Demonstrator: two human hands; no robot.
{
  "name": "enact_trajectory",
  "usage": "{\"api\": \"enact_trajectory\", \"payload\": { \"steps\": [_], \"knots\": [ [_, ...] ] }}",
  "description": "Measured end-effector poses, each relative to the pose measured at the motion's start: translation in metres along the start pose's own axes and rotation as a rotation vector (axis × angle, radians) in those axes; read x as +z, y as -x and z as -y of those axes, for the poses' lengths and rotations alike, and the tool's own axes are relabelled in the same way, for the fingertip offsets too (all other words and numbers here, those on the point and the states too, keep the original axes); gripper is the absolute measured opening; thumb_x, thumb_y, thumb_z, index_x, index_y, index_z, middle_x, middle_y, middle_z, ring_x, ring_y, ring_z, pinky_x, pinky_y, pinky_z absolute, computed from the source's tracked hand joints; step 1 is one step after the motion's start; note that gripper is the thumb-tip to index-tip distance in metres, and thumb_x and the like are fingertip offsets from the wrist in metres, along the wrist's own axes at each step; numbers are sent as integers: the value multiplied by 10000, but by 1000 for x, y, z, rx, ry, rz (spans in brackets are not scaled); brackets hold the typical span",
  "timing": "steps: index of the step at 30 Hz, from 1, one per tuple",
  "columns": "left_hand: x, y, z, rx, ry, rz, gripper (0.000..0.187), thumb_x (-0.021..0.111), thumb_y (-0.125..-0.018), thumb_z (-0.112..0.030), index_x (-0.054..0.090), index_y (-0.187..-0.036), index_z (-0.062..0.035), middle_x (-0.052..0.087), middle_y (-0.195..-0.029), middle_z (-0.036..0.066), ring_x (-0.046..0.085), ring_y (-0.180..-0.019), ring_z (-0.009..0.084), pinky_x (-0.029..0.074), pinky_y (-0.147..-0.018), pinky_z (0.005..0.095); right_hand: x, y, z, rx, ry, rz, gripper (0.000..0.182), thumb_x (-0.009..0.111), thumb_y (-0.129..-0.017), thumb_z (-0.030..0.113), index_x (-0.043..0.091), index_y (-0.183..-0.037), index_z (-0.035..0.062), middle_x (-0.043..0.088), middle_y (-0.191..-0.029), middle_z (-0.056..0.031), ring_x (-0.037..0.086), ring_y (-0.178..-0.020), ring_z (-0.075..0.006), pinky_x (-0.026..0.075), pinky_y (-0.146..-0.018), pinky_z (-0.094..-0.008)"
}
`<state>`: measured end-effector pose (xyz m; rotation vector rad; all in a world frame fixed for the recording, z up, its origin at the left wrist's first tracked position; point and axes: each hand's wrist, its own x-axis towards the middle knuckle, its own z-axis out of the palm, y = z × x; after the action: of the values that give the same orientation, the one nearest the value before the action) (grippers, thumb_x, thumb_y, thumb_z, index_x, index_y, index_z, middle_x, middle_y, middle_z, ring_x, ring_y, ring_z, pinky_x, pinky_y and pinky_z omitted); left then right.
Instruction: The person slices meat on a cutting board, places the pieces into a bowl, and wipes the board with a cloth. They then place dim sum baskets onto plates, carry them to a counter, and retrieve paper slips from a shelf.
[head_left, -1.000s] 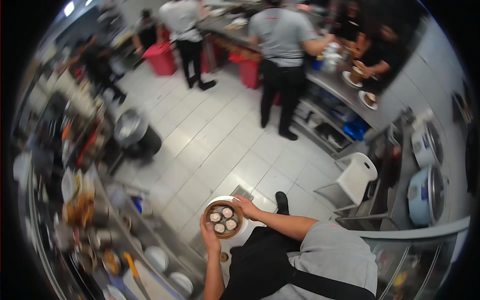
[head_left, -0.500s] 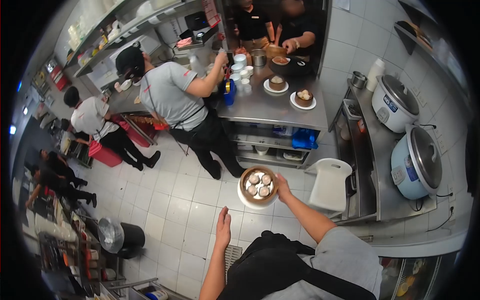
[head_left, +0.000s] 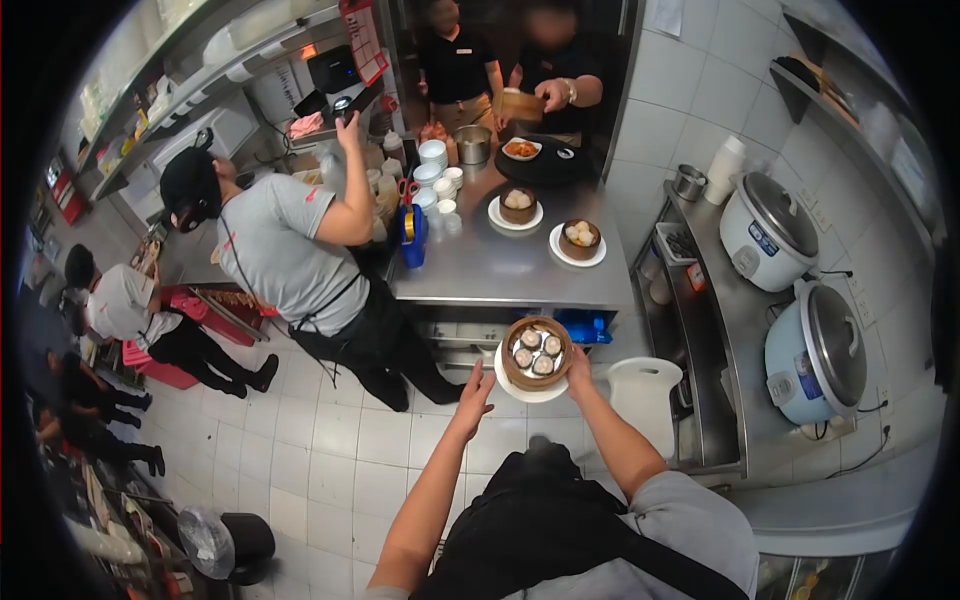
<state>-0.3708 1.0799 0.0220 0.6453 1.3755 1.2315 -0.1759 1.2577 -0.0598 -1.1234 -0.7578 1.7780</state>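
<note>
A round bamboo steamer (head_left: 513, 368) with several dumplings (head_left: 541, 364) in it sits on a white plate (head_left: 527, 395) in front of me. My right hand (head_left: 579, 371) grips the plate and steamer at their right side. Beside the plate's left edge is my left hand (head_left: 474, 402), open, fingers apart and nothing in it; a small gap seems to separate it from the plate. Beyond, two small steamers (head_left: 517, 206) (head_left: 579, 240) of food stand on white plates on the steel counter (head_left: 500, 278).
A co-worker in grey (head_left: 290, 240) stands at the counter's left. Two people in black (head_left: 458, 62) are behind it, one holding a steamer. A white chair (head_left: 645, 400) is at right, beside a shelf with two rice cookers (head_left: 770, 235). A bin (head_left: 247, 540) stands lower left.
The held steamer and plate are nearer the counter. My left hand has moved up and right, closer to the plate. The view has shifted, and the grey-shirted co-worker's arm is raised higher.
</note>
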Motion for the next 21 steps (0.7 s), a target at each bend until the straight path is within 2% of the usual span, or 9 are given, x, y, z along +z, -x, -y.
{"api": "enact_trajectory", "payload": {
  "steps": [2,5,7,9,11,13,14,17,21],
  "knots": [
    [10,-47,-3,-17,-10,11,885,573,-914,-586,116,-1572,-213,171,-1593,148,278,-1423,355,407,-1011,582,-2,-23,-9,-3,-12,10,324,460,-1037,223,511,-1316,67,603,-1223,-74,576,-1114,-177,476,-952,-331],
    [27,-93,-19,-34,-62,-8,692,621,-924,-493,397,-1482,-149,572,-1309,127,556,-1169,228,512,-902,394,-10,-75,-14,14,114,106,286,504,-1017,212,549,-1268,81,638,-1135,-60,580,-1067,-152,475,-905,-303],
    [29,-143,13,225,-24,-150,525,633,-951,-331,516,-1376,-45,665,-1041,51,582,-814,95,490,-665,220,-12,-123,-25,-76,327,85,280,511,-1015,214,572,-1246,68,650,-1100,-49,580,-1042,-142,472,-889,-294],
    [24,-177,9,64,76,-144,476,617,-962,-315,551,-1324,-12,670,-1048,60,576,-857,106,491,-730,257,12,-124,18,-123,350,186,326,530,-1010,256,588,-1248,40,657,-1085,-77,572,-1009,-149,456,-901,-316],
    [36,-202,-26,89,120,-202,431,595,-972,-324,592,-1262,-6,675,-1057,89,580,-910,125,486,-808,297,23,-173,30,-133,521,186,319,531,-1004,252,601,-1233,41,667,-1059,-88,577,-978,-151,459,-886,-320],
    [37,-227,-42,329,-293,-429,421,561,-988,-324,597,-1244,8,676,-1069,109,582,-970,146,476,-872,320,41,-207,38,-43,486,207,304,518,-1005,246,615,-1204,38,672,-1012,-95,580,-936,-166,463,-864,-328],
    [29,-260,-58,268,-41,-281,442,534,-999,-324,579,-1280,14,672,-1103,126,590,-1014,163,469,-906,323,58,-242,56,8,690,251,306,498,-1002,238,616,-1195,32,677,-999,-114,587,-907,-188,466,-851,-321],
    [14,-308,-69,315,-7,-414,447,539,-998,-302,571,-1281,44,669,-1147,169,595,-1067,185,458,-944,315,75,-307,49,-150,867,371,385,496,-965,223,568,-1277,8,624,-1230,-220,583,-1158,-327,431,-999,-376],
    [-22,-352,-82,458,-191,-391,509,521,-1004,-344,556,-1277,84,669,-1154,182,604,-1091,230,448,-974,328,95,-333,52,-174,889,424,434,512,-949,209,519,-1335,11,553,-1337,-234,516,-1256,-364,382,-1072,-404]
  ]
}}
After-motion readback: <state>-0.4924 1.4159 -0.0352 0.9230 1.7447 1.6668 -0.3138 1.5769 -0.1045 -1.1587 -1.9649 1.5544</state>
